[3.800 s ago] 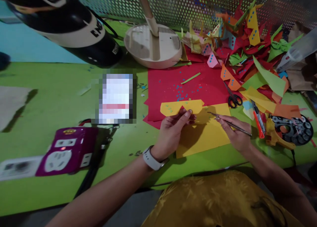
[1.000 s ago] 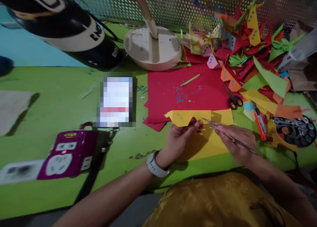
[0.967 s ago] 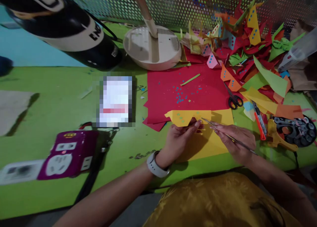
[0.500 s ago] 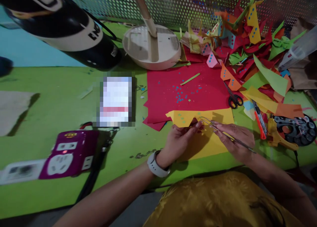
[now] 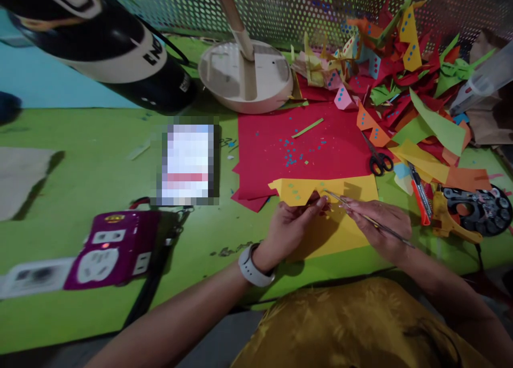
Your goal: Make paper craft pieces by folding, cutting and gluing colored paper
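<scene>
My left hand [image 5: 286, 231], with a pale watch band at the wrist, pinches a folded yellow paper shape [image 5: 294, 190] that has small green dots along it. Slim metal tweezers [image 5: 372, 222] are held like a pen in my right hand [image 5: 380, 226]. Their tips touch or hover just over the yellow shape, beside my left thumb, and look pressed together. Beneath both hands lies a yellow sheet [image 5: 340, 239]. A red sheet [image 5: 264, 148] just beyond carries many tiny blue paper bits and a thin green strip [image 5: 308, 128].
Right of the red sheet are scissors [image 5: 380, 162], a red cutter [image 5: 420, 194] and a yellow-and-black device [image 5: 468, 213]. Coloured paper shapes pile up behind. A round white stand [image 5: 246, 79], a bottle [image 5: 120, 52], a blurred-out phone [image 5: 186, 162] and a purple socket box [image 5: 112, 247] stand leftward.
The tweezers' tips have come together from slightly apart, close to the yellow shape. Both hands have stayed almost in place.
</scene>
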Tool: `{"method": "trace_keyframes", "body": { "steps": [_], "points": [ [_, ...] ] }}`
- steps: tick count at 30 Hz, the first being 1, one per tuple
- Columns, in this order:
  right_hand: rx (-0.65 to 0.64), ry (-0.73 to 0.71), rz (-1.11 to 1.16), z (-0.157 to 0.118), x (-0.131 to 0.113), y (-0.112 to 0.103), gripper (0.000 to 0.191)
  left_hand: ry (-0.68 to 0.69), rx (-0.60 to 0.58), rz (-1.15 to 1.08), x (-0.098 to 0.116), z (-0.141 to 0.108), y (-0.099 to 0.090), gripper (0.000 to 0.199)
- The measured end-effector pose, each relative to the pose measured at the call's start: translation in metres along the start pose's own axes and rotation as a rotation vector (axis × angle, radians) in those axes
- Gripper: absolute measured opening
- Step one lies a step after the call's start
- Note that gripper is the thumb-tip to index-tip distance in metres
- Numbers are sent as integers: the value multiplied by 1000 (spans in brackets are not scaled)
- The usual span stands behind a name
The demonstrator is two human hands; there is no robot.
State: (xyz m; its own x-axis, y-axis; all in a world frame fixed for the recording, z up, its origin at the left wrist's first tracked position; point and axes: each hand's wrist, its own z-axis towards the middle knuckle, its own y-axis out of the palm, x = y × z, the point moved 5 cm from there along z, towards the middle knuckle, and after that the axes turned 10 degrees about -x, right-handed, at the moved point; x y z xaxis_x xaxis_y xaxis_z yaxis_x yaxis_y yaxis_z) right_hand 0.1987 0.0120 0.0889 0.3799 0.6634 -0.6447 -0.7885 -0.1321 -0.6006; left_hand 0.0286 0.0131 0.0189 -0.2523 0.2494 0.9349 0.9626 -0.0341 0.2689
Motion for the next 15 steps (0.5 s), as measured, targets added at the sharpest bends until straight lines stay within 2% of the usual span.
{"method": "trace_keyframes", "body": {
  "steps": [9, 15],
  "points": [
    [32, -45, 2, 0, -1, -2, 43, 13, -14, 13, -1, 0, 0, 16],
    [62, -54, -8, 2, -2, -2, 42, 3, 0, -8, -3, -1, -1, 18]
  ]
}}
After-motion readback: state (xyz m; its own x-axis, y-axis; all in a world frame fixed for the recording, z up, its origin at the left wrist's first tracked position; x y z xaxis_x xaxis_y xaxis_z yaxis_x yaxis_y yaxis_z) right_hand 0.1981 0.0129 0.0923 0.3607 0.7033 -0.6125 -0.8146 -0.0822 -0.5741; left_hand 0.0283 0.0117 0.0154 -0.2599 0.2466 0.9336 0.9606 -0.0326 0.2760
